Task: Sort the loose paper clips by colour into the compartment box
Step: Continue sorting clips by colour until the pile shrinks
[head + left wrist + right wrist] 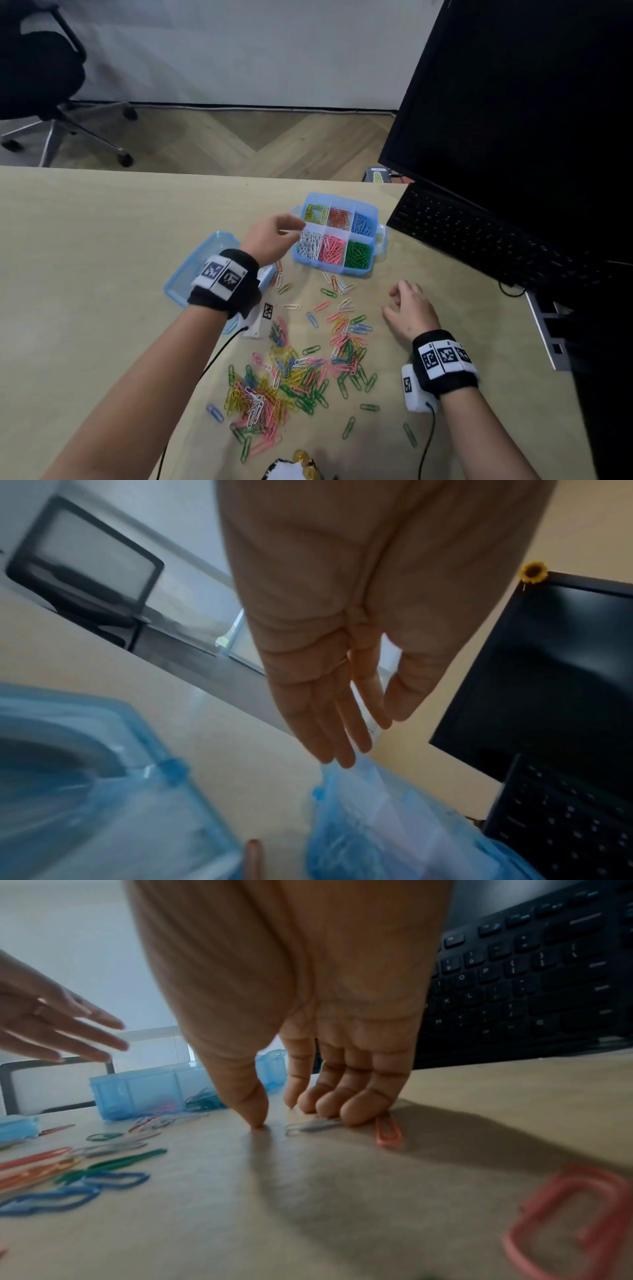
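your left hand (pixel 270 236) flat-fingered and empty above the compartment box's (pixel 337 270) white section, your right hand (pixel 409 310) on the desk (pixel 85 257), curled fingertips (pixel 359 1110) pressing a white paper clip (pixel 310 1126), loose clip pile (pixel 284 377) just beside it

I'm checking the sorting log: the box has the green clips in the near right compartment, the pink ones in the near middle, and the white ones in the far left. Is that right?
One slip: the white clips lie in the near left compartment of the box, not the far left, which holds the yellow clips. The head view shows it. The green clips near right and pink clips near middle are as you say.
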A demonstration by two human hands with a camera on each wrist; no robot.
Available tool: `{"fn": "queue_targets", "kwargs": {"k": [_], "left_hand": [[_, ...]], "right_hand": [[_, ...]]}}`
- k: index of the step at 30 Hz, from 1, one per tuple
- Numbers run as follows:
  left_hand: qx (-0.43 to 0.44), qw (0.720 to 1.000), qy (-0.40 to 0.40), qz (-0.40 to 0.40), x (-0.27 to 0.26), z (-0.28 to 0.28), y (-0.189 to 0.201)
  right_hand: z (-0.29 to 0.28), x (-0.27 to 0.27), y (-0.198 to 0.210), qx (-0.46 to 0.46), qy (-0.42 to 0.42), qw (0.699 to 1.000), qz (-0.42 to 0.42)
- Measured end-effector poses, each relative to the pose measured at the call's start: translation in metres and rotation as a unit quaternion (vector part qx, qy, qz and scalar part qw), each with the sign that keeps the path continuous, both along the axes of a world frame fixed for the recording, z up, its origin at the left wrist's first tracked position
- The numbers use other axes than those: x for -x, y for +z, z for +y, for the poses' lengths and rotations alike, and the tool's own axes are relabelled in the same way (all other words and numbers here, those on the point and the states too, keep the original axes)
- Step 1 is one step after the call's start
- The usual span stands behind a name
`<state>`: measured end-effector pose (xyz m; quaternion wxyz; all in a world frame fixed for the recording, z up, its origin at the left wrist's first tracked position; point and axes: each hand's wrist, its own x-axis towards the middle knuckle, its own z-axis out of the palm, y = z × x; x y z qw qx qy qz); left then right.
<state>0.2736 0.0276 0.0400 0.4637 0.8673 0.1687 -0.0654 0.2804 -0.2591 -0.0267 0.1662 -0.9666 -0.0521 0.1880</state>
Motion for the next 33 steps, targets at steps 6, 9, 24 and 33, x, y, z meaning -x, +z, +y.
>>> {"fn": "queue_targets", "kwargs": {"k": [6,9,24,33], "left_hand": [[-0.089,0.994,-0.046,0.05,0.058,-0.01,-0.03],[-0.112,0.988,-0.098,0.038,0.062,-0.03,-0.047],[-0.216,0.951,-0.215,0.054,0.101,-0.054,-0.049],[-0.328,0.877,-0.316,0.152,0.149,-0.065,-0.043]], "right_hand": [[0.009,0.006,0.0,-0.029,0.023,0.999,-0.011],[0.022,0.012,0.0,-0.072,0.069,0.995,-0.009],[0.035,0.082,0.024,-0.049,0.248,0.967,0.023],[0.029,0.106,0.019,-0.044,0.201,0.976,0.065]]}}
